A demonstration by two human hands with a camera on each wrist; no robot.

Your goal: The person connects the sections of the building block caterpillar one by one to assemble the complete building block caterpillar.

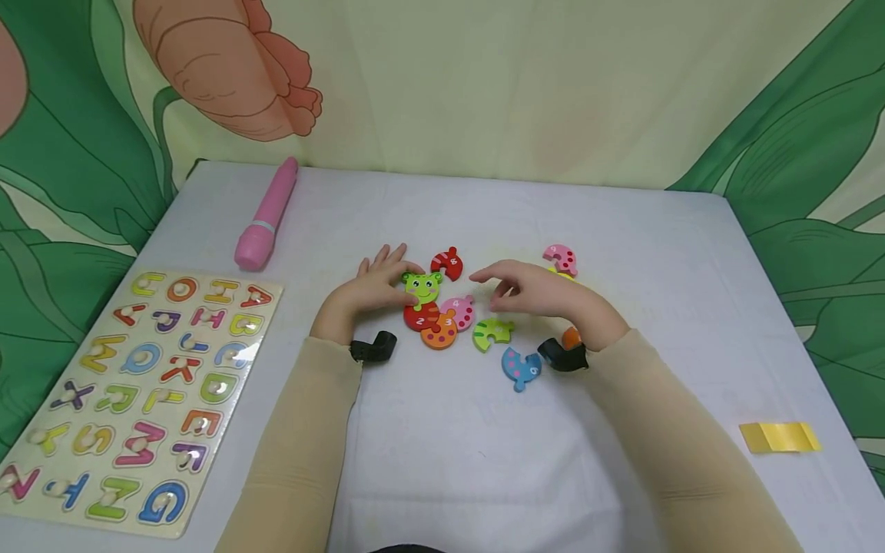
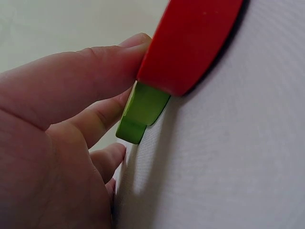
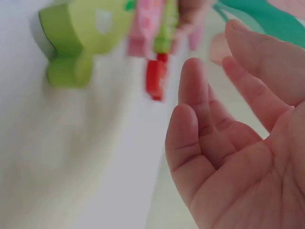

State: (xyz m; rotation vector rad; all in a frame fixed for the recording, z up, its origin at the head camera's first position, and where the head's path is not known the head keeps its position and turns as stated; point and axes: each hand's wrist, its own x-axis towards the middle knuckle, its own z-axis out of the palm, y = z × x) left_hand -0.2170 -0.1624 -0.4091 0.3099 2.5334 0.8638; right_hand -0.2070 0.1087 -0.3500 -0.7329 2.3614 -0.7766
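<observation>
My left hand [image 1: 369,288] holds the green frog-faced puzzle piece [image 1: 422,287] between thumb and forefinger at its left side. Below that face, a red piece [image 1: 419,316] marked 2, an orange piece [image 1: 441,332] marked 3 and a pink piece [image 1: 461,311] join in a curve. In the left wrist view the thumb lies against the red piece [image 2: 188,43]. My right hand [image 1: 528,288] hovers right of them, forefinger extended, holding nothing. A loose red striped piece [image 1: 449,263] lies between the hands. Near the right hand are a green piece [image 1: 492,333] and a blue piece [image 1: 520,369].
Beyond the right hand lies another pink piece [image 1: 561,259], with a yellow one partly hidden. An orange piece [image 1: 571,338] shows beside the right wrist. At left are a letter board [image 1: 228,415] and a pink toy microphone [image 1: 268,215]. A yellow strip [image 1: 780,437] lies far right.
</observation>
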